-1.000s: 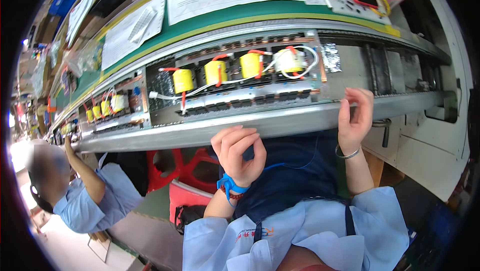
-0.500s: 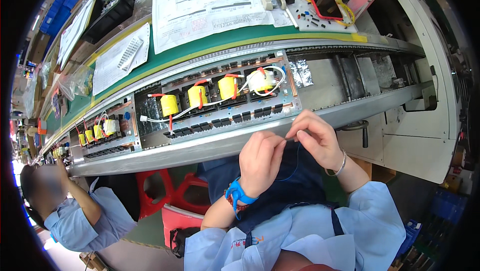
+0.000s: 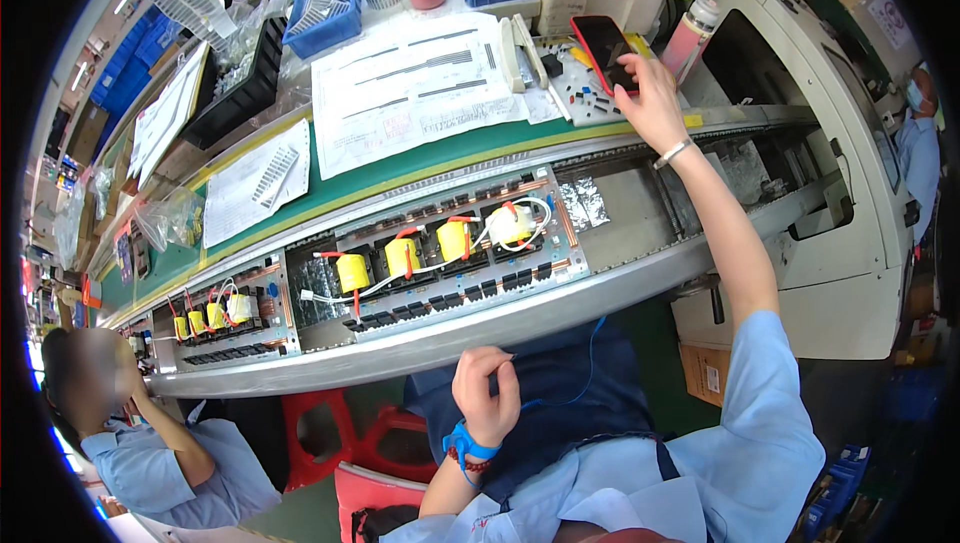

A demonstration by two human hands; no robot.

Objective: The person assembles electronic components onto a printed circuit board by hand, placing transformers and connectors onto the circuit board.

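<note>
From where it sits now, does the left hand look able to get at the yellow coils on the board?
Probably yes: the left hand is curled just below the conveyor's metal edge, and the yellow coils sit uncovered just beyond, nothing between.

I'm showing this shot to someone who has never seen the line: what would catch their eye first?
Probably the circuit board on the conveyor at the centre, with its row of bright yellow coils and red and white wires. Next, the right hand stretched up to a red phone propped on the bench at upper right, while the left hand, wearing a blue wrist strap, rests loosely curled near the lap below.
</note>
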